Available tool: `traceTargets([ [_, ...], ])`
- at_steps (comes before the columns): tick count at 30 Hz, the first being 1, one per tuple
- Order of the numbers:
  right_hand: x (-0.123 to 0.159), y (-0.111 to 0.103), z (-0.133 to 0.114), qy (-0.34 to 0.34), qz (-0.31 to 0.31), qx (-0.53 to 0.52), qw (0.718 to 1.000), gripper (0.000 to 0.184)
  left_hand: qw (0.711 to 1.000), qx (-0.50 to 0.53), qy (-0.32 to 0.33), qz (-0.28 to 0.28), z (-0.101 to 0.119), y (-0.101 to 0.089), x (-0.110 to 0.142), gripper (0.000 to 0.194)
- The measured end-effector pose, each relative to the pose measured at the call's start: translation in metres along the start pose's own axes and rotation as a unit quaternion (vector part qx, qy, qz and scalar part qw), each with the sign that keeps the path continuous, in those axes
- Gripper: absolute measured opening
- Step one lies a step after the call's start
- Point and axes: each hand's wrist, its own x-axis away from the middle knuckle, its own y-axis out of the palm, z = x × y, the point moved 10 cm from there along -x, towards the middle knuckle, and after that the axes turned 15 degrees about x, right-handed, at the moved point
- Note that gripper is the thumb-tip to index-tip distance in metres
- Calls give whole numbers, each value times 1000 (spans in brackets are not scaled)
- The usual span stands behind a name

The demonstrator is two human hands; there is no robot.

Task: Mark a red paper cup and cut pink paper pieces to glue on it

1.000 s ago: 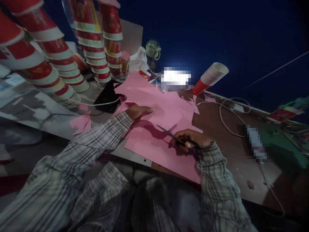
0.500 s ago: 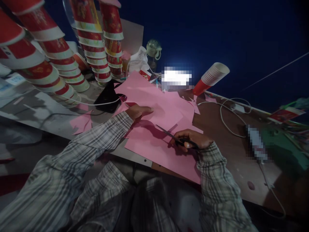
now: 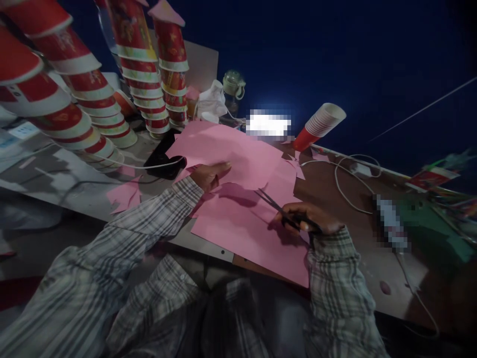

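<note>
Pinched in my left hand [image 3: 209, 175], thumb on top, is a sheet of pink paper [image 3: 231, 146] with a cut, curved front edge. My right hand [image 3: 311, 218] has its fingers through the handles of dark scissors [image 3: 276, 205]. Their blades are slightly parted, with the tips at the sheet's front edge. Beneath lies another pink sheet [image 3: 238, 228], flat and reaching over the table's front edge. The fingers of my left hand under the paper are partly hidden.
Tall stacks of red-and-white paper cups [image 3: 145, 84] stand at the left. Behind the paper a tilted cup stack [image 3: 320, 127] leans near the wall. Pink scraps [image 3: 124, 194], a black phone-like object [image 3: 162, 161], white cables [image 3: 337, 174] and a green item [image 3: 436, 228] lie around.
My right hand has drawn the scissors back to the right, and the blades have parted a little. The held pink sheet has shifted and its far edge now looks curved.
</note>
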Motion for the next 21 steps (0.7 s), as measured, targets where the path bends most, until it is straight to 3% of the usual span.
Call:
traceTargets([
  [4, 8, -14, 6, -9, 41, 10, 999, 71, 998, 59, 10, 32, 7, 5, 11, 10],
  [12, 9, -19, 10, -18, 58, 11, 998, 70, 997, 62, 13, -50, 8, 21, 12, 12],
  [18, 7, -20, 7, -21, 81, 9, 996, 68, 997, 63, 5, -49, 6, 21, 11, 11],
  [21, 4, -27, 5, -26, 132, 5, 991, 68, 996, 71, 17, -51, 6, 19, 10, 9],
])
